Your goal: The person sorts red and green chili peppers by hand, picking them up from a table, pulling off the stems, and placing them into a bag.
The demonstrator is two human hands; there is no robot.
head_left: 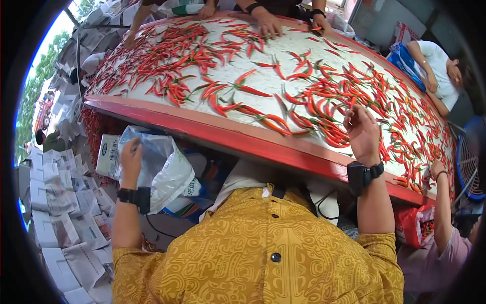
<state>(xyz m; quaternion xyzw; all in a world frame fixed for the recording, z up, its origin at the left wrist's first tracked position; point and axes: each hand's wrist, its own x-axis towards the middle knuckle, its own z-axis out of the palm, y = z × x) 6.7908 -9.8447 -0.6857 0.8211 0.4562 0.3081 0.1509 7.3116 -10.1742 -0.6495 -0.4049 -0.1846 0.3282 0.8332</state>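
Left hand (130, 156) has its fingers closed on the top edge of a clear plastic bag (157, 167), gripping it below the near rim of the worktop (263, 144), on the left of the scene. The bag hangs open and crumpled, bluish-white, just beside a small white printed packet (106, 154) on its left. A black wrist device (134, 196) sits on that forearm.

Over to the right hand (362, 133): it is raised above the near right part of the worktop, fingers curled loosely inward. Whether that grip has a chili pinched in it I cannot tell; the fingertips are turned away. It hovers right over a dense scatter of red chili peppers (324, 109) with green stems. A second black wrist device (362, 175) is strapped on here.

The chilies cover the whole round, red-rimmed worktop, thicker at the far left and the right. At the far edge, other people's hands (266, 23) rest on the chilies. On the right, a co-worker's hand (436, 169) reaches onto the rim, and another person in a white top (440, 71) sits farther back. Stacks of folded newspaper (61, 202) pile up on the left, and a blue fan (471, 162) stands at the right edge.
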